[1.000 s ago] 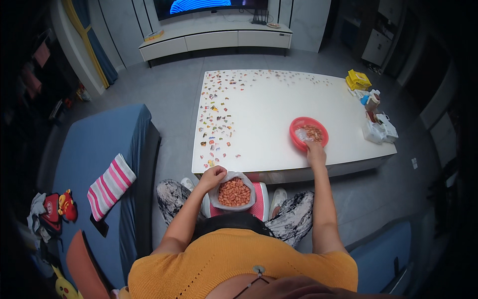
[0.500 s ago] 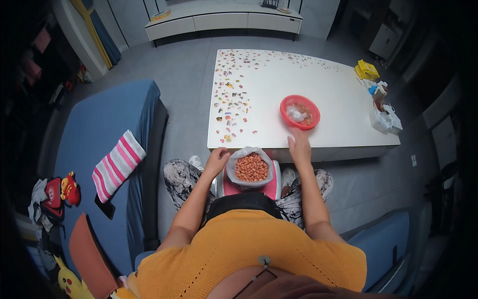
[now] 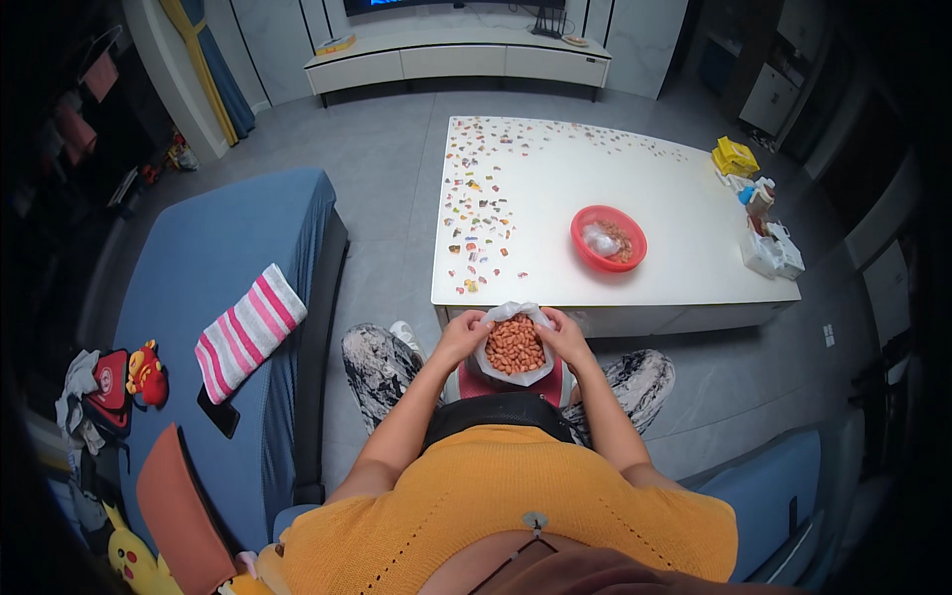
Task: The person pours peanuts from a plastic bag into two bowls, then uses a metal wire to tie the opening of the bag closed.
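A whitish plastic bag (image 3: 529, 378) stands with its mouth spread wide, full of reddish-brown peanuts (image 3: 515, 345). It rests on a pink stool (image 3: 466, 386) between my knees. My left hand (image 3: 460, 336) pinches the bag's rim on the left, its fingers closed. On the opposite side my right hand (image 3: 566, 338) grips the rim too; some fingertips are hidden by the bag. Beyond them on the white table (image 3: 540, 218), a red plastic basin (image 3: 638, 260) holds a small clear plastic bag (image 3: 600, 241) and some brownish bits, perhaps peanuts or skins.
Small colourful stickers or cut-outs (image 3: 473, 248) lie scattered over the table's left and far edges. Yellow packaging (image 3: 734, 157) and a white bag (image 3: 773, 253) stand at its right end. A blue-covered sofa (image 3: 228, 238) on the left bears a striped towel (image 3: 253, 322) and a phone (image 3: 219, 411).
My right hand has come back from beside the basin to the bag's right rim and closed on it. My left hand stays at the left rim. The view has tilted up slightly.
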The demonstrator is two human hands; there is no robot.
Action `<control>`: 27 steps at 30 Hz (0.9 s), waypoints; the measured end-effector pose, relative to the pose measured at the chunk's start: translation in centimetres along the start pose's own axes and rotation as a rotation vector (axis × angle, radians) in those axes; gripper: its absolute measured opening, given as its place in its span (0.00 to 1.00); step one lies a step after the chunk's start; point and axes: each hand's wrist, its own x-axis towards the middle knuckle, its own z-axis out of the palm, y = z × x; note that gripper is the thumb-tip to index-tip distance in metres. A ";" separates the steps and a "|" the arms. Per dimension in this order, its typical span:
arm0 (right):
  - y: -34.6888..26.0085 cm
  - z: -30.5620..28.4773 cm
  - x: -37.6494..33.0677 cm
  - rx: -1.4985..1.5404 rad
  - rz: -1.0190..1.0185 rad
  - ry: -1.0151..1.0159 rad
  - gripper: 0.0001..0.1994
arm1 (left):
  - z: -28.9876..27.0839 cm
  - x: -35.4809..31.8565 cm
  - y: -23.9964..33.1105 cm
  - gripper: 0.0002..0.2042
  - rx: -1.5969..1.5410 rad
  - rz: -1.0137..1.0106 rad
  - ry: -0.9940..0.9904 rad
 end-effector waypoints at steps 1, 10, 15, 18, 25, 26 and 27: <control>0.1 0.2 0.3 0.188 0.034 -0.032 0.20 | 0.1 -0.3 0.9 0.14 -0.055 -0.037 -0.024; 1.3 0.8 1.6 0.364 0.139 0.038 0.11 | 1.0 0.4 -0.5 0.10 -0.287 -0.074 -0.031; -2.7 -0.1 0.0 -0.230 -0.108 0.373 0.04 | 0.8 -0.2 0.6 0.06 0.253 0.281 0.353; -3.0 -0.3 -1.3 -0.358 -0.310 0.476 0.04 | 0.5 -1.2 1.1 0.04 0.306 0.373 0.418; -2.0 -2.6 -0.3 0.309 0.255 -0.033 0.10 | -2.7 0.7 1.5 0.06 -0.314 -0.215 -0.085; -2.3 -2.9 -0.2 0.353 0.286 -0.058 0.10 | -2.9 0.7 1.8 0.07 -0.386 -0.225 -0.086; -2.4 -3.0 -0.4 0.396 0.316 -0.083 0.11 | -3.1 0.6 2.0 0.08 -0.459 -0.234 -0.087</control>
